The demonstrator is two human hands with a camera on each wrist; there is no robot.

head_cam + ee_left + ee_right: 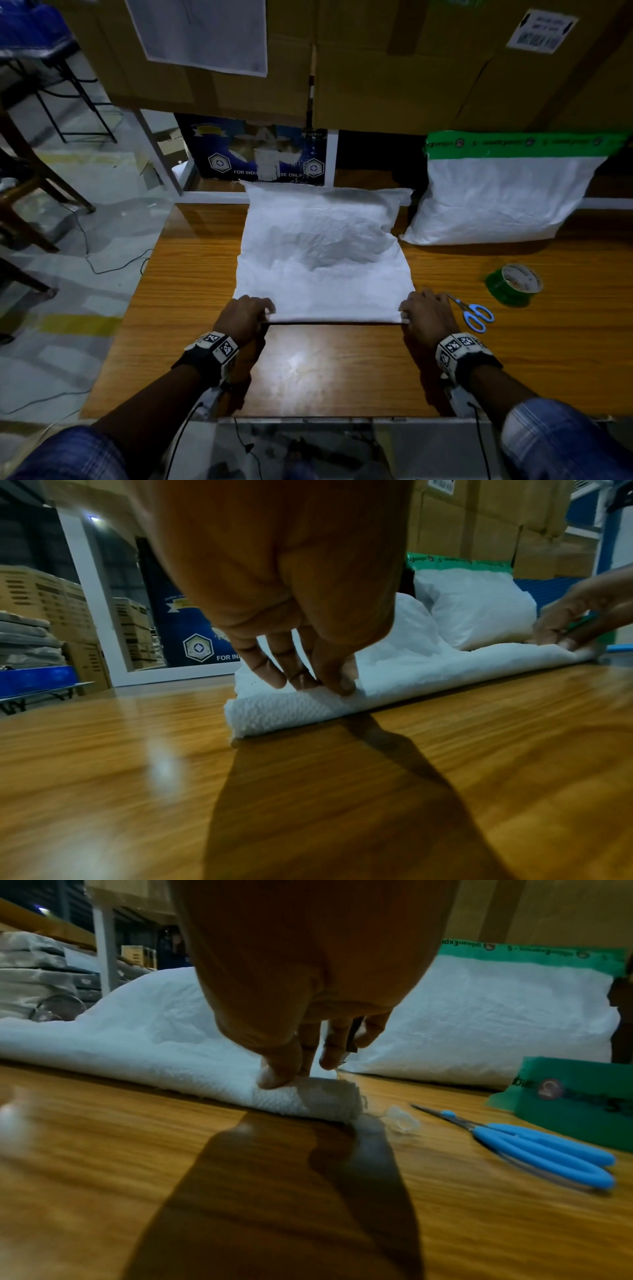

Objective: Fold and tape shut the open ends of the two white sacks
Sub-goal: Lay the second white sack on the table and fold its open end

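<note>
A white woven sack lies flat on the wooden table, its near end rolled into a fold. My left hand pinches the fold's left corner, thumb and fingers curled on it. My right hand pinches the right corner. A second white sack leans at the back right, its top sealed with green tape. A green tape roll and blue-handled scissors lie just right of my right hand.
Cardboard boxes are stacked behind the table. A blue printed box stands behind the near sack. A small clear scrap lies by the fold's right end. Chairs and cables are on the floor at the left.
</note>
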